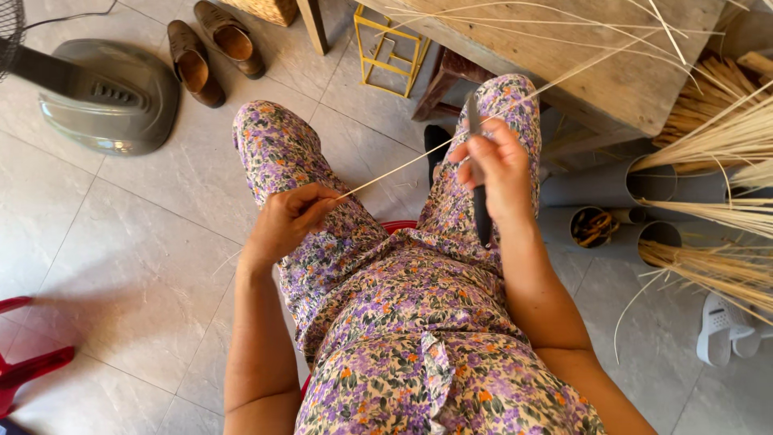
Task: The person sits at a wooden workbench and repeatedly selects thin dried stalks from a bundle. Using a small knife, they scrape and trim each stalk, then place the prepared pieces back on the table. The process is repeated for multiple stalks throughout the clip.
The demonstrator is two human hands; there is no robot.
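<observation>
My left hand (pixel 288 219) pinches the near end of a long thin pale bamboo strip (pixel 403 164) above my left thigh. The strip runs up and to the right, past my right hand (pixel 495 171), toward the wooden bench (pixel 620 72). In my right hand is a knife with a dark handle (pixel 481 219), blade pointing up beside the strip. Both hands hover over my lap, which is covered by floral purple trousers (pixel 386 298).
A grey fan base (pixel 109 95) and a pair of brown shoes (pixel 211 48) lie on the tiled floor at upper left. Grey tubes holding bundles of pale strips (pixel 717 209) stand to the right. A red stool (pixel 24 362) sits at the lower left edge, white sandals (pixel 725 330) at the lower right.
</observation>
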